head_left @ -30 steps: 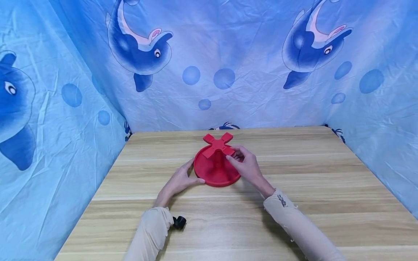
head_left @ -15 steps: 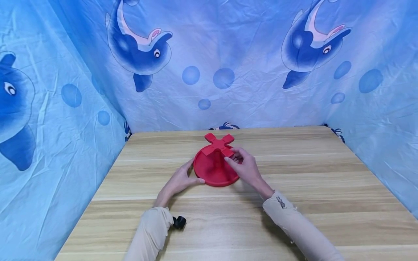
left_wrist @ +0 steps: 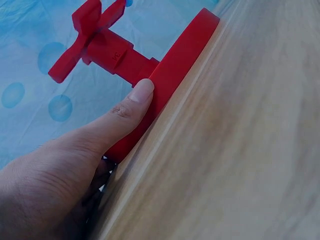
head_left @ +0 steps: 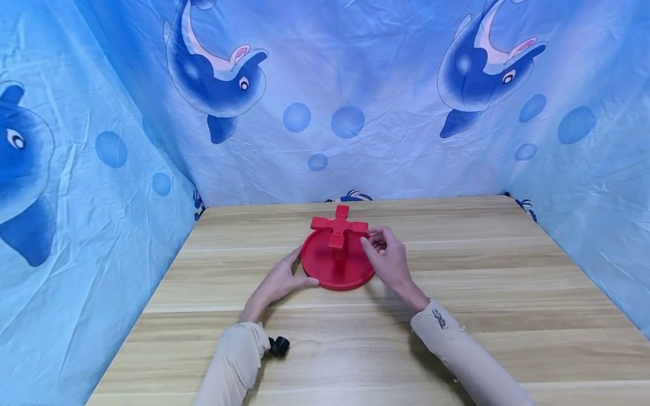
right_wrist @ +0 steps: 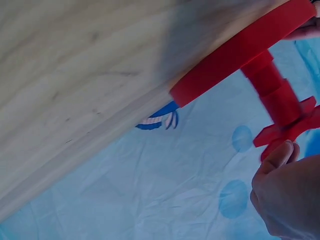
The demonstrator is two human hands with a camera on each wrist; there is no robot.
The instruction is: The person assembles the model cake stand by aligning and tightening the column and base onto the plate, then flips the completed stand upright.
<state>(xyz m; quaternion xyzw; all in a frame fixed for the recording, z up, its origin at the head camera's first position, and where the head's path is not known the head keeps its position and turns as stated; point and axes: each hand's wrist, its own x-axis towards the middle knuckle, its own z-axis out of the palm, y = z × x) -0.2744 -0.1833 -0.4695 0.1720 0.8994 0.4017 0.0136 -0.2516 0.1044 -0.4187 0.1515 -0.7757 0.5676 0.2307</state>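
Note:
A red stand with a round rimmed base (head_left: 339, 279) rests on the table, its stem upright. Topping the stem is a red four-armed cross (head_left: 338, 225), each arm ending in a squared tip. My left hand (head_left: 278, 280) grips the near left edge of the base; its thumb (left_wrist: 142, 90) lies on the rim, its other fingers mostly hidden. My right hand (head_left: 390, 256) has bent fingers right at the tip of the cross's right arm. Its thumb and forefinger overlap that arm in the right wrist view; I cannot tell whether they pinch it.
The wood-grain table (head_left: 457, 282) runs out to both sides of the stand. A blue dolphin-print cloth (head_left: 396, 73) hangs behind the table and along its sides. A small black object (head_left: 279, 346) sits at my left sleeve (head_left: 231, 361).
The cross has turned on its stem, from diagonal arms to arms pointing front, back and sideways. My right hand has shifted slightly right; my left hand and the base have stayed put.

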